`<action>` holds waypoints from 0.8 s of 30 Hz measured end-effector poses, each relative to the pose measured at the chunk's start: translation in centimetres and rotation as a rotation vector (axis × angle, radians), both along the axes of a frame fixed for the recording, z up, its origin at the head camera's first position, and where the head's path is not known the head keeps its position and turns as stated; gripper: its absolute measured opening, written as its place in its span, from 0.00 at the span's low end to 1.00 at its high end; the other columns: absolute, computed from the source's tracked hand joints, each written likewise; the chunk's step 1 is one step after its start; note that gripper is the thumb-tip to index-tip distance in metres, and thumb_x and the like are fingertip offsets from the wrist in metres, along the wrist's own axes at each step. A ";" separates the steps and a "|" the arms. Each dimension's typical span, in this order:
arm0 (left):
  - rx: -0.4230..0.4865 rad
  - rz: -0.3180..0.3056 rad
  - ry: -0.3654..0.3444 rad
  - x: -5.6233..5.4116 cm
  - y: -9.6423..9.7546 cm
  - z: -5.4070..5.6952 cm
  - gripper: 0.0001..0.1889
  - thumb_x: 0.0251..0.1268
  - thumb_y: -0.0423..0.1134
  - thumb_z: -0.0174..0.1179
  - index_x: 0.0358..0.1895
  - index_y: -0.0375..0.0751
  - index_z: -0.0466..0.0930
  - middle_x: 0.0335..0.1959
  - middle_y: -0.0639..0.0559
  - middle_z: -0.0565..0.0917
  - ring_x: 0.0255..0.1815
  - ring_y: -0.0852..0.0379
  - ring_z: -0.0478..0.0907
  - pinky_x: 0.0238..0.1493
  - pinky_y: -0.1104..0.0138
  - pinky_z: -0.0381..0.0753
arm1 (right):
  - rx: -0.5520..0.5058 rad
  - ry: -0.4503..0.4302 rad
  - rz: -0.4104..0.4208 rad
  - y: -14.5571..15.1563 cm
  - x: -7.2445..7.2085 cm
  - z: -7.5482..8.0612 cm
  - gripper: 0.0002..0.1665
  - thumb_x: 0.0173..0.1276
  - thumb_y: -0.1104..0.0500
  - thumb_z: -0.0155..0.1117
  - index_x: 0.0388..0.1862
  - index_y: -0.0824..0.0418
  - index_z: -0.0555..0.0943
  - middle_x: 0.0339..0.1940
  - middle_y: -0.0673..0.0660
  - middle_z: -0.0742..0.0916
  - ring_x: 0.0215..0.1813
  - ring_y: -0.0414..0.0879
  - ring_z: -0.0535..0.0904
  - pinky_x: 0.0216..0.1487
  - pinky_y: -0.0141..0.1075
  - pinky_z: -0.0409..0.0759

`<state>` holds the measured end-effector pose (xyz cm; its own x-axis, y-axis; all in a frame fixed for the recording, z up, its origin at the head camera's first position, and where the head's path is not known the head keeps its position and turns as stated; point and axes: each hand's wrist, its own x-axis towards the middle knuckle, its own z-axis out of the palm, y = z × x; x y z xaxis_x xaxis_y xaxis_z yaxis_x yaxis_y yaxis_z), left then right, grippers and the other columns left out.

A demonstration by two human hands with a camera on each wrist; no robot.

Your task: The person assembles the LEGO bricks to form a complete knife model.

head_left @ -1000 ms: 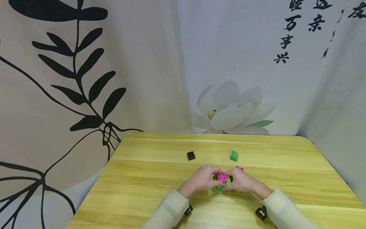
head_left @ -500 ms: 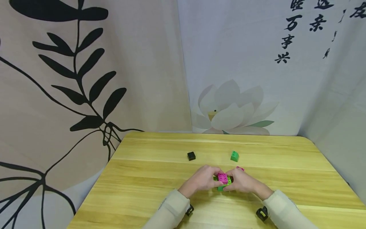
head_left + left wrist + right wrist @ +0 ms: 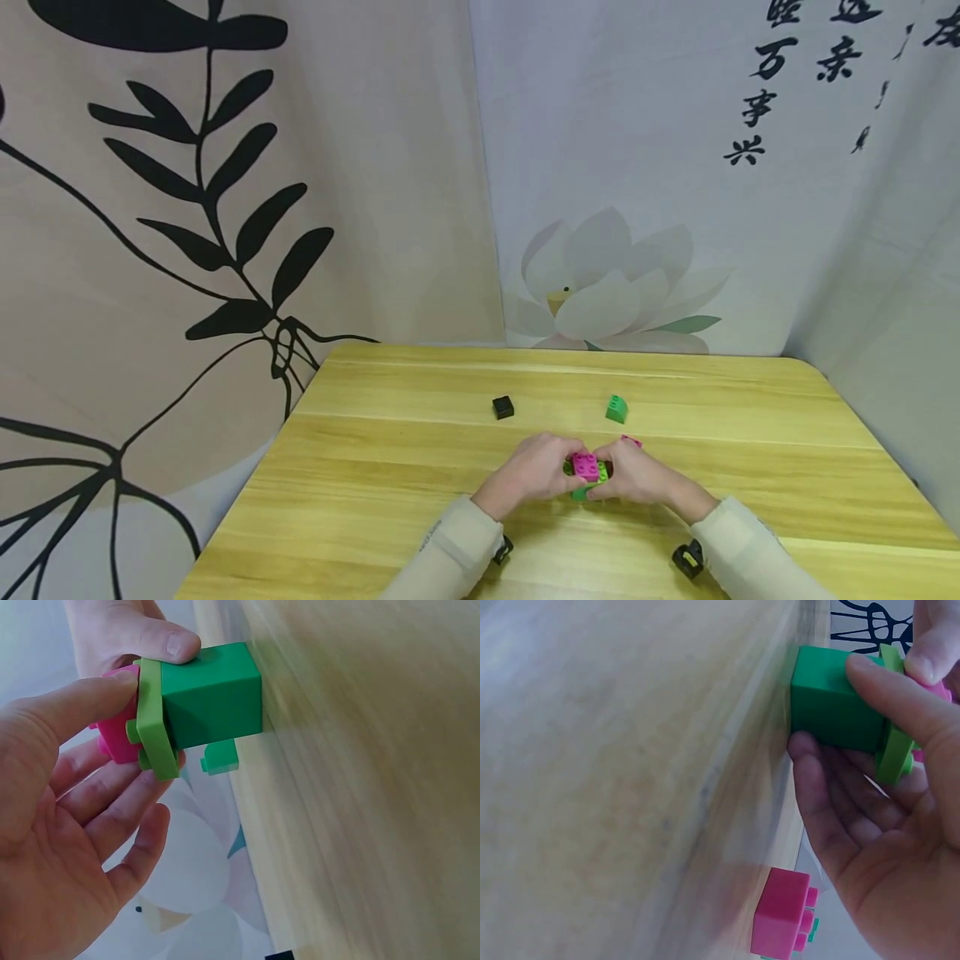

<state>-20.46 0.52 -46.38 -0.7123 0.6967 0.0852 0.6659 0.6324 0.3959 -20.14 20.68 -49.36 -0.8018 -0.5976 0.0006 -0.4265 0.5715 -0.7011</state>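
Note:
Both hands meet over the near middle of the table on one small stack of toy building bricks. On top of the stack is a pink brick [image 3: 118, 720], which my left hand [image 3: 534, 468] pinches between thumb and fingers. Under it lies a thin lime-green plate [image 3: 152, 720] whose edge sticks out past the bricks. A green brick [image 3: 836, 697] forms the bottom, close to the tabletop. My right hand [image 3: 637, 472] grips this green brick, thumb on one side and fingertips at its lower edge.
A black brick [image 3: 503, 407] and a green brick with a sloped side [image 3: 617, 409] lie farther back on the wooden table [image 3: 375, 467]. Another pink brick [image 3: 780, 913] sits just beyond my right hand. A printed curtain [image 3: 390, 167] hangs behind the table.
The left hand has shifted very slightly toward the right hand at the stack. Both hands keep their hold, and the loose bricks stay in place.

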 end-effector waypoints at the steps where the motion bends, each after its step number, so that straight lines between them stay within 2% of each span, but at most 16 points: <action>1: 0.003 -0.001 0.000 0.0 0.0 -0.1 0.13 0.56 0.46 0.68 0.44 0.49 0.82 0.29 0.64 0.80 0.21 0.72 0.68 0.23 0.79 0.67 | 0.002 0.000 -0.001 0.0 0.0 0.0 0.11 0.51 0.54 0.76 0.29 0.51 0.80 0.19 0.42 0.79 0.19 0.32 0.69 0.18 0.28 0.70; 7: 0.038 -0.014 -0.031 -0.3 -0.3 -0.6 0.16 0.56 0.47 0.68 0.47 0.49 0.81 0.33 0.64 0.81 0.26 0.72 0.70 0.27 0.80 0.69 | 0.007 -0.001 -0.008 0.0 0.0 0.1 0.11 0.51 0.54 0.76 0.27 0.52 0.80 0.18 0.42 0.79 0.18 0.32 0.69 0.18 0.27 0.68; 13: 0.056 -0.035 -0.055 -0.6 -1.0 -0.9 0.20 0.55 0.47 0.68 0.51 0.49 0.80 0.43 0.62 0.83 0.40 0.71 0.76 0.41 0.77 0.73 | 0.005 0.002 -0.015 0.0 0.0 -0.1 0.12 0.52 0.54 0.76 0.29 0.53 0.80 0.20 0.42 0.79 0.19 0.32 0.70 0.19 0.28 0.71; 16: 0.052 -0.016 -0.076 -0.7 -1.8 -0.9 0.19 0.56 0.47 0.68 0.51 0.50 0.80 0.44 0.62 0.83 0.43 0.69 0.77 0.46 0.74 0.74 | 0.002 -0.002 -0.026 0.0 0.1 -0.1 0.12 0.51 0.55 0.76 0.29 0.55 0.80 0.21 0.42 0.80 0.20 0.33 0.70 0.20 0.29 0.71; 24: 0.050 0.056 -0.086 -1.7 -4.4 0.2 0.19 0.61 0.44 0.65 0.54 0.43 0.79 0.43 0.58 0.83 0.45 0.63 0.78 0.48 0.68 0.76 | 0.028 -0.005 -0.046 -0.2 0.2 0.1 0.13 0.52 0.54 0.76 0.30 0.57 0.80 0.21 0.43 0.80 0.22 0.34 0.71 0.22 0.29 0.72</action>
<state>-22.12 -3.91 -46.20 -0.7564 0.6518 0.0552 0.5919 0.6460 0.4820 -19.91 20.53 -49.27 -0.8285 -0.5597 -0.0193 -0.3960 0.6099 -0.6865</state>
